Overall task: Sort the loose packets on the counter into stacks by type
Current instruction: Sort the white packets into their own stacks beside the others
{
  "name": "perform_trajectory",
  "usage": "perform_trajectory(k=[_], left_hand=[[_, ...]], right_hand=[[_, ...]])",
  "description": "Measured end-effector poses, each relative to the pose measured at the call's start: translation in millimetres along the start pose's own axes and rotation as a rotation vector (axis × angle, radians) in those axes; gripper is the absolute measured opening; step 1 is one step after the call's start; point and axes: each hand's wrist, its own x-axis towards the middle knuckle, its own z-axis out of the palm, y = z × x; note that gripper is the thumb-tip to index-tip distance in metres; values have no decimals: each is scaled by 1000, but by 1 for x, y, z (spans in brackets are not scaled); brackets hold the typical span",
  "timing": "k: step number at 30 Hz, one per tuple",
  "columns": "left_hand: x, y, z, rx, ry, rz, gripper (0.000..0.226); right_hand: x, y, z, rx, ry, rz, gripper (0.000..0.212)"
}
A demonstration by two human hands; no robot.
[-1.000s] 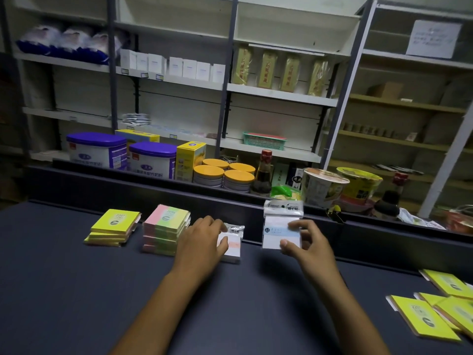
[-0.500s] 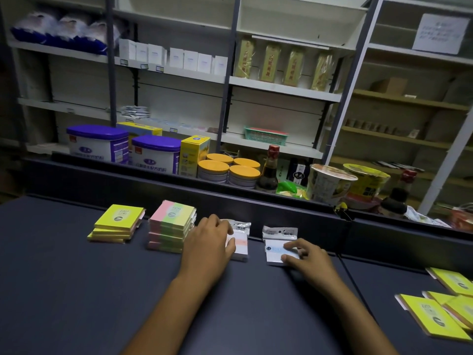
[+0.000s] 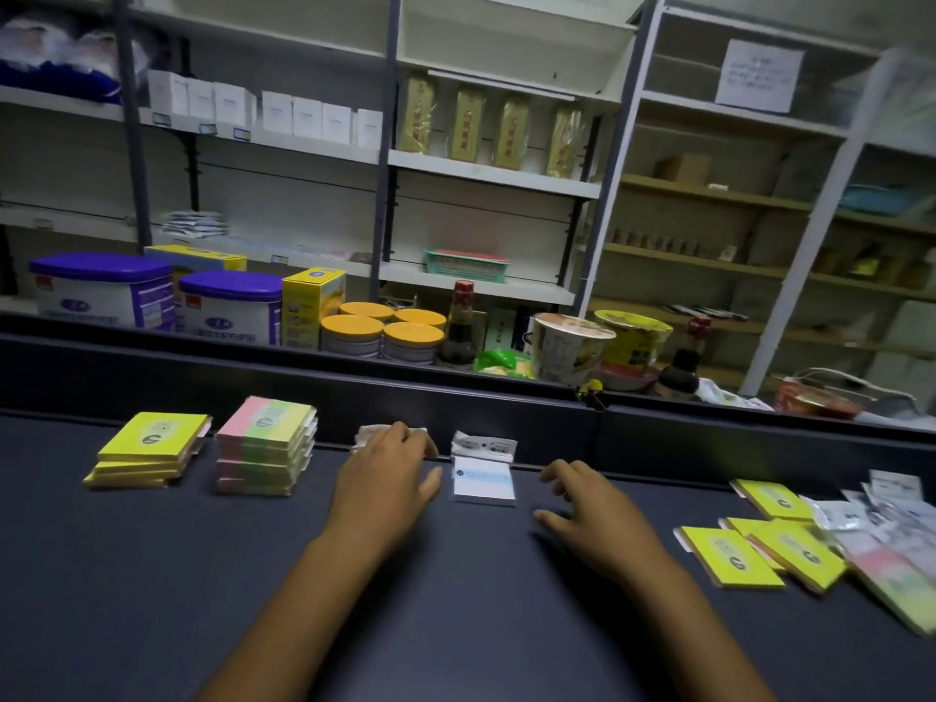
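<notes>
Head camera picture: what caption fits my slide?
Two hands sorting packets beside the white packet on the counter.

Yellow packet stack, pink-green striped stack, white-blue packet, dark counter.

The left hand rests on a white packet stack near the counter's back ledge. The right hand hovers with fingers spread, just right of a white-and-blue packet. Yellow stack and pink-green stack stand at left; loose packets lie at right.
</notes>
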Motion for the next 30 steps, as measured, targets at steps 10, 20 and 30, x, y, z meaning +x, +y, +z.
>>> perform_trajectory(k=[10,20,30], left_hand=[[-30,176,17,-71,-89,232,32],[-112,344,33,-139,-152,333,31],[-137,430,37,-209,-148,405,30]], right_hand=[[-130,110,-89,-178,87,146,42],[-272,219,-169,-193,79,297,55],[-332,272,-211,-143,134,368,50]])
